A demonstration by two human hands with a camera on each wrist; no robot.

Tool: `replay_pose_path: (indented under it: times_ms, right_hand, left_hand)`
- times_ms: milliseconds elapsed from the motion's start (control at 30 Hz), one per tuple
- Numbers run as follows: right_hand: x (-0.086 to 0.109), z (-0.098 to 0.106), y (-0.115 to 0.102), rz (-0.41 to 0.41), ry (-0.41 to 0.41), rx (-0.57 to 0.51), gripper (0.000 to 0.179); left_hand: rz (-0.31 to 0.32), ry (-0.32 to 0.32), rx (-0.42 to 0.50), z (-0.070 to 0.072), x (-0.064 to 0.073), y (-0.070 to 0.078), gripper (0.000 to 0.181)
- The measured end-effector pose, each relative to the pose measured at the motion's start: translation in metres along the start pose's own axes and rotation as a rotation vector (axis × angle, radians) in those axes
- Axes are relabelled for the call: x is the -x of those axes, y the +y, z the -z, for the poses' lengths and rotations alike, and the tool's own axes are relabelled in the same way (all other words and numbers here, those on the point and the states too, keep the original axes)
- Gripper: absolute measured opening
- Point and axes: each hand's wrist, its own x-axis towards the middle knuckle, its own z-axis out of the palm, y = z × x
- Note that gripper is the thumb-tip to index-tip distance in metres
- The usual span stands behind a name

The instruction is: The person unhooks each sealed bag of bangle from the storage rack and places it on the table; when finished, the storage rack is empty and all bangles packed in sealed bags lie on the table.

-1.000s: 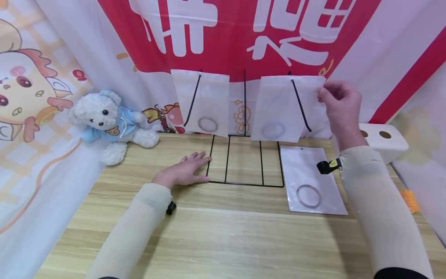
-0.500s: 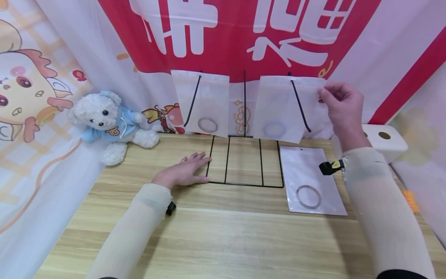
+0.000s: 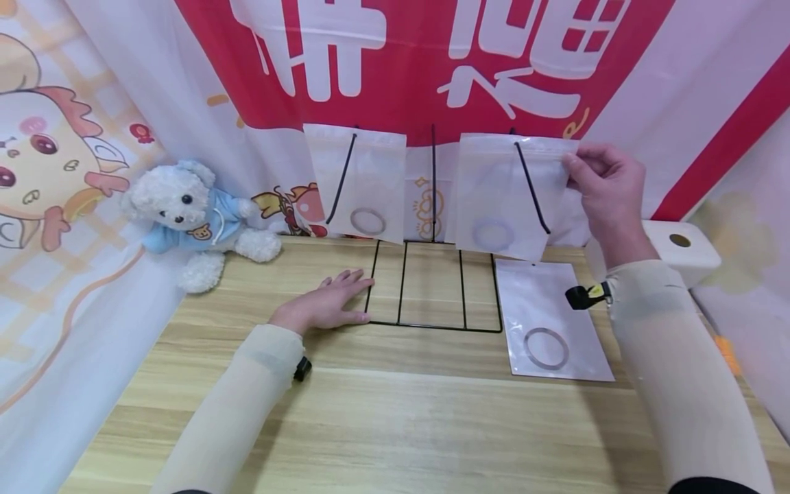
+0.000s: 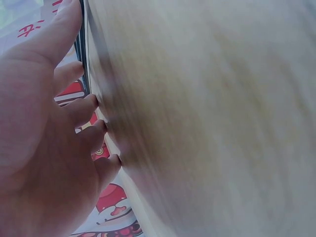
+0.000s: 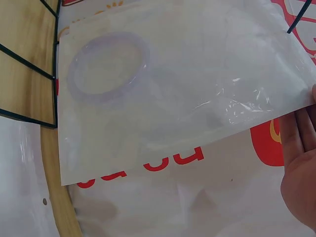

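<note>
Translucent bag (image 3: pixel 494 189), pale ring (image 5: pixel 101 98) inside, is hung on the right hook (image 3: pixel 532 185) of the wire rack (image 3: pixel 432 326). Top right corner is pinched between thumb and fingers by the right hand (image 3: pixel 607 185), so that grip is clamped on the bag. Bottom edge is slanted, not level.

Main risk: hole. Film looks thin; if the corner is pulled hard sideways or down, the hole could be stretched or torn. If the bag is drawn forward along the hook, it could be slipped off the free end. If the corner is let go off-square, the bag will probably be left crooked.

Rack next. The left hand (image 3: pixel 327 302) is laid at the left edge of the base, fingers spread, grip apart, nothing held. Pressure cannot be told. Were it lifted during a sideways pull, a light rack could be dragged or tipped, and the second bag (image 3: pixel 376 178) on the left hook shaken.

Further out: third bag (image 3: pixel 537 302) is laid flat on the desk (image 3: pixel 395 425), just right of the base, below the right wrist camera (image 3: pixel 580 298). Could be shoved if the arm is dropped. White box (image 3: pixel 700 261), behind the right forearm, could be bumped by a wide elbow.
</note>
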Motion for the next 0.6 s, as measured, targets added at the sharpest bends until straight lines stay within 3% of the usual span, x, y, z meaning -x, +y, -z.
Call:
replay_pose_path:
  times_ms: [600]
  right_hand:
    - [0.0074,0.0029,-0.0018,-0.049,0.007,-0.018,0.063]
  left_hand:
    - [-0.008,0.007,0.004,-0.0004,-0.0015,-0.0009,0.086]
